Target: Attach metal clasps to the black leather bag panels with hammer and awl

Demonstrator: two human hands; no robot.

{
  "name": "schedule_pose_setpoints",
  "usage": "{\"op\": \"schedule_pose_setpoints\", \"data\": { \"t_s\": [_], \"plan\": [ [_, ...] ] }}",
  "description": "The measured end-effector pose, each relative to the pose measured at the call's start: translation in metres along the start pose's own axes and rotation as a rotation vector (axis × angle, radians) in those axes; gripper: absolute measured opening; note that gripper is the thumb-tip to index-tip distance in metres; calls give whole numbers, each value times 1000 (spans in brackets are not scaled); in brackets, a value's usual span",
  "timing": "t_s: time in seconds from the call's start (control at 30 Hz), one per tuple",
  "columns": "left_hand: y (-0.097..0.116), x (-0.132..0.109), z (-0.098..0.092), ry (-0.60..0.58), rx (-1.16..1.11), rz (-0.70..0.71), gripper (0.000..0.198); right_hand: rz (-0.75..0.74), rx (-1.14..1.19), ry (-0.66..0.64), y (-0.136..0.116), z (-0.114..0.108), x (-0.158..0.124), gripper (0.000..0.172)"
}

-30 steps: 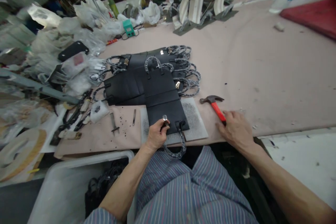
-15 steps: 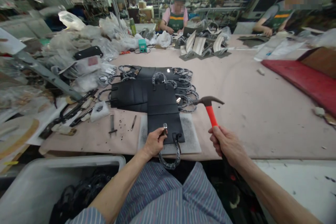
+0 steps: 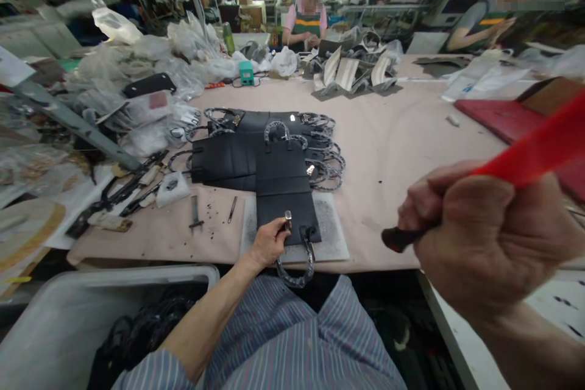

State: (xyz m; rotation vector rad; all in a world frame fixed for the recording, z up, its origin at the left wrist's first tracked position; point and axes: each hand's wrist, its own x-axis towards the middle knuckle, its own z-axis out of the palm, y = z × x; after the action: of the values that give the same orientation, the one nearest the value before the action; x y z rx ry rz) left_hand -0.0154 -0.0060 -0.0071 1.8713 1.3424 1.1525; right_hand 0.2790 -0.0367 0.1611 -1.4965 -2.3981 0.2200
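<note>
My left hand is closed around a small metal punch, upright on the lower part of a black leather piece. That piece lies partly on a pale speckled board, and its wrapped loop handle hangs over the table's front edge. Raised close to the camera at the right, my right hand grips the hammer by its red and black handle. The hammer's head is out of view.
More black leather pieces with wrapped handles lie behind. Loose tools and plastic bags are at the left, a grey bin front left. A red board is at the right. Two people sit across the table.
My right hand has risen toward the camera and to the right with the hammer, whose head has left the view. My left hand holds the punch in nearly the same place.
</note>
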Motion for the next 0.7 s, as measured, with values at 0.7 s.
{"op": "schedule_pose_setpoints", "data": {
  "t_s": [0.7],
  "plan": [
    [6, 0, -5, 30, 28, 11, 18, 449, 44, 33, 84, 118, 4, 31]
  ]
}}
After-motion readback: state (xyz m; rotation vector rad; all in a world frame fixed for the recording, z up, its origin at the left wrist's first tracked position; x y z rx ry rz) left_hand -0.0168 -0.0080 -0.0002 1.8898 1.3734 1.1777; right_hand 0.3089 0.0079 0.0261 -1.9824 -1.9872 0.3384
